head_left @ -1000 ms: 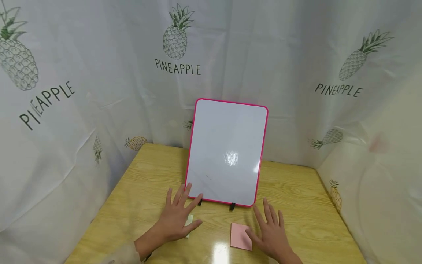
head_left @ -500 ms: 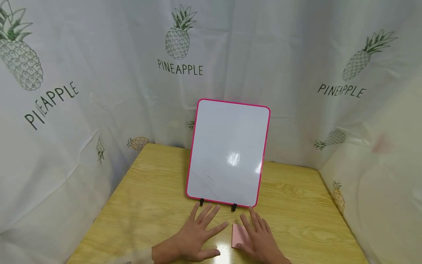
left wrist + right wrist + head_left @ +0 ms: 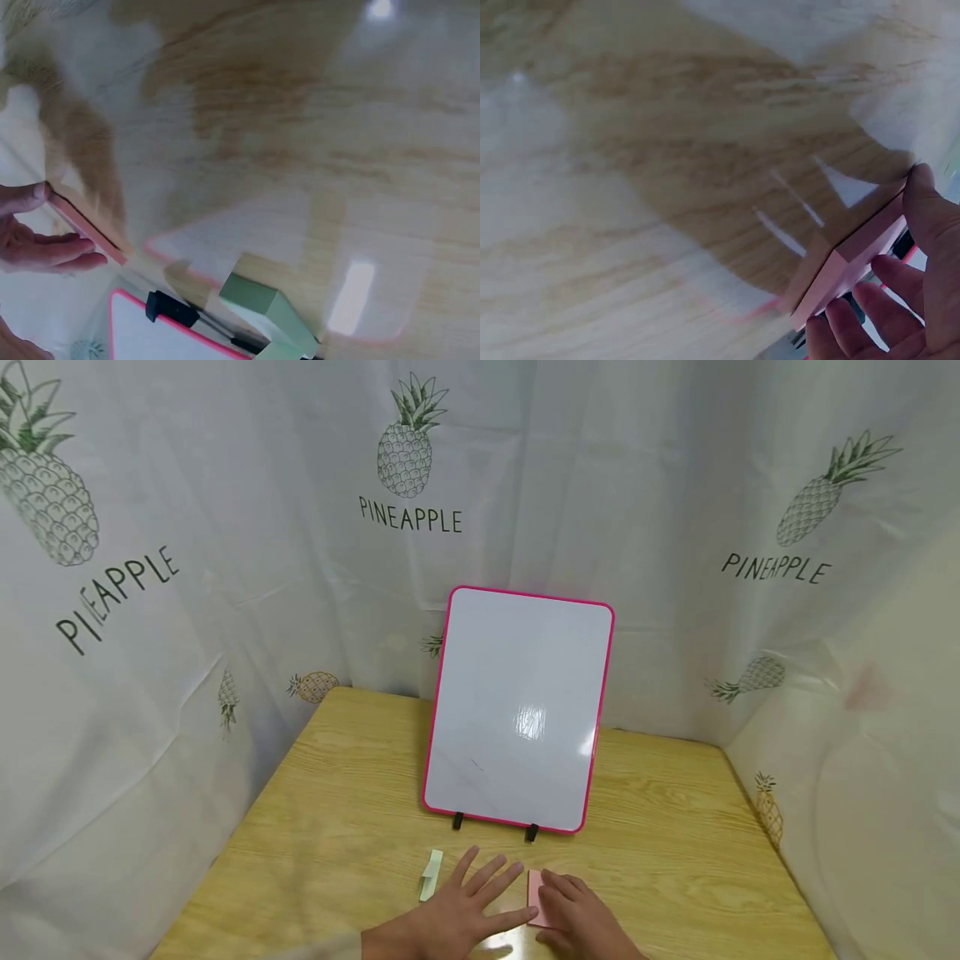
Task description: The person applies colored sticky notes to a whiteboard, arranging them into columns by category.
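Observation:
A pink sticky note pad [image 3: 536,902] lies on the table at the lower middle of the head view. My right hand [image 3: 585,914] holds it by opposite edges, thumb on the near edge and bent fingers over the far one. The right wrist view shows the thumb at one corner of the pad [image 3: 855,259]. My left hand [image 3: 459,912] is spread out just left of the pad, its thumb tip overlapping the pad's left edge. Beside the left hand lies a pale green sticky note pad [image 3: 431,877], its top sheet partly lifted; it appears as a green block [image 3: 266,307] in the left wrist view.
A whiteboard [image 3: 517,710] with a pink frame leans upright behind the hands, on black stand feet [image 3: 532,833]. The wooden table [image 3: 667,843] is ringed at the back and sides by a white curtain [image 3: 585,485] printed with pineapples.
My left hand has moved right and toward me, uncovering the green pad. The right hand has come down onto the pink pad, its fingers bending from spread to gripping the edges.

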### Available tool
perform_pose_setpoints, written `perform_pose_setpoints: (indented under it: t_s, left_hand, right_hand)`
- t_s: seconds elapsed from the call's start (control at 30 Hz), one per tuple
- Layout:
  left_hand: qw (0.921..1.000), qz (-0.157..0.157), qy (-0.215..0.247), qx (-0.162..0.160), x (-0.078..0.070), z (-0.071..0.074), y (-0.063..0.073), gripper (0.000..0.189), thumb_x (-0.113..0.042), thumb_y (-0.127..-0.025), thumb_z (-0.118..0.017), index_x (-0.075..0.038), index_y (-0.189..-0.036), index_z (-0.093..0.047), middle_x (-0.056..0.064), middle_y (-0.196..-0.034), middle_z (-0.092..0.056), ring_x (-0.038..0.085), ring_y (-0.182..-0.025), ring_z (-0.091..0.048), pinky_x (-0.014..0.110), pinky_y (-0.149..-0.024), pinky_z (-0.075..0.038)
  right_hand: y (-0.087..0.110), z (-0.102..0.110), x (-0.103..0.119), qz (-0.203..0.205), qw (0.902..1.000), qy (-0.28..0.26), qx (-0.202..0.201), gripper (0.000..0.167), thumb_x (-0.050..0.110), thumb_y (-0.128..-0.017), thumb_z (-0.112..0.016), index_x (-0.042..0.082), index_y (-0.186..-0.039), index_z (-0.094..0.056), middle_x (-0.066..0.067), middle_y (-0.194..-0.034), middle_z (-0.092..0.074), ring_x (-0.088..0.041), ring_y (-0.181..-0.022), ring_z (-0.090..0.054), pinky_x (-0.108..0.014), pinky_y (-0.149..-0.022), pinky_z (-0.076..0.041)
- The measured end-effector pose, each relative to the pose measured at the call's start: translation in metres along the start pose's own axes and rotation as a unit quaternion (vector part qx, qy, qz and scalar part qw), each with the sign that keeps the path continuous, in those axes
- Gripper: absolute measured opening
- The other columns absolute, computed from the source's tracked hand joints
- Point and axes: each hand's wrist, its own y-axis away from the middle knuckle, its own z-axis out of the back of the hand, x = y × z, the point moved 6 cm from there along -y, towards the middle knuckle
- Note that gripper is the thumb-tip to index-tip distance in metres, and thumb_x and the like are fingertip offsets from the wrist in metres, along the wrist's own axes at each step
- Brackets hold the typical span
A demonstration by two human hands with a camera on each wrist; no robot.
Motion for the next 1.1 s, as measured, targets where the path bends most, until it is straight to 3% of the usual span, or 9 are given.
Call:
perform_pose_setpoints:
  t_s: [0.2, 0.3, 0.53, 0.77, 0.97, 1.1]
  left_hand:
    - [0.9992, 0.004, -0.001, 0.039, -0.002, -0.012, 0.001, 0.071, -0.067, -0.096, -0.04, -0.036, -0.158, -0.02, 0.016, -0.162, -0.024, 0.034, -0.149, -0.026, 0.061, -0.109, -0.027]
    - [0.9992, 0.005, 0.002, 0.041, -0.003, -0.014, 0.001, 0.066, -0.062, -0.099, -0.039, -0.037, -0.157, -0.022, 0.015, -0.162, -0.025, 0.034, -0.148, -0.028, 0.062, -0.109, -0.028]
    - [0.9995, 0.001, 0.0, 0.033, -0.002, -0.015, -0.001, 0.064, -0.063, -0.099, -0.036, -0.037, -0.156, -0.026, 0.015, -0.161, -0.028, 0.033, -0.147, -0.032, 0.063, -0.107, -0.032]
    - [0.9997, -0.001, 0.023, -0.004, -0.001, -0.019, 0.001, 0.06, -0.061, -0.101, -0.032, -0.035, -0.154, -0.033, 0.016, -0.16, -0.031, 0.035, -0.146, -0.032, 0.066, -0.107, -0.031]
    - [0.9992, -0.004, 0.03, 0.027, -0.002, -0.02, 0.0, 0.06, -0.061, -0.102, -0.028, -0.035, -0.156, -0.03, 0.014, -0.161, -0.029, 0.034, -0.147, -0.03, 0.064, -0.108, -0.031]
    - [0.9985, -0.019, 0.021, 0.047, -0.005, -0.023, 0.0, 0.061, -0.061, -0.101, -0.031, -0.036, -0.156, -0.027, 0.013, -0.161, -0.029, 0.034, -0.145, -0.035, 0.062, -0.108, -0.032]
  right_hand:
    - [-0.005, -0.001, -0.004, -0.019, 0.9989, -0.015, 0.039, 0.049, 0.045, -0.08, -0.079, 0.009, -0.112, -0.07, -0.009, -0.122, -0.068, -0.027, -0.107, -0.064, -0.042, -0.085, -0.056]
    - [-0.006, -0.001, -0.007, -0.02, 0.9984, -0.022, 0.048, 0.05, 0.048, -0.08, -0.078, 0.009, -0.111, -0.071, -0.007, -0.12, -0.07, -0.026, -0.105, -0.065, -0.041, -0.085, -0.056]
    - [-0.008, 0.003, -0.01, -0.007, 0.9974, -0.045, 0.056, 0.046, 0.048, -0.079, -0.078, 0.01, -0.106, -0.074, -0.01, -0.119, -0.071, -0.028, -0.102, -0.067, -0.042, -0.083, -0.056]
    - [-0.013, 0.008, -0.012, 0.009, 0.9966, -0.067, 0.047, 0.042, 0.049, -0.08, -0.076, 0.01, -0.096, -0.076, -0.012, -0.113, -0.073, -0.027, -0.097, -0.069, -0.04, -0.081, -0.057]
    - [-0.016, 0.011, -0.008, 0.021, 0.9971, -0.07, 0.017, 0.014, 0.024, -0.091, -0.072, 0.012, -0.095, -0.076, -0.007, -0.106, -0.075, -0.024, -0.095, -0.071, -0.038, -0.079, -0.058]
    - [-0.015, 0.012, -0.007, 0.034, 0.9973, -0.065, 0.004, 0.019, 0.009, -0.084, -0.074, 0.007, -0.103, -0.075, -0.008, -0.105, -0.074, -0.025, -0.094, -0.07, -0.038, -0.078, -0.058]
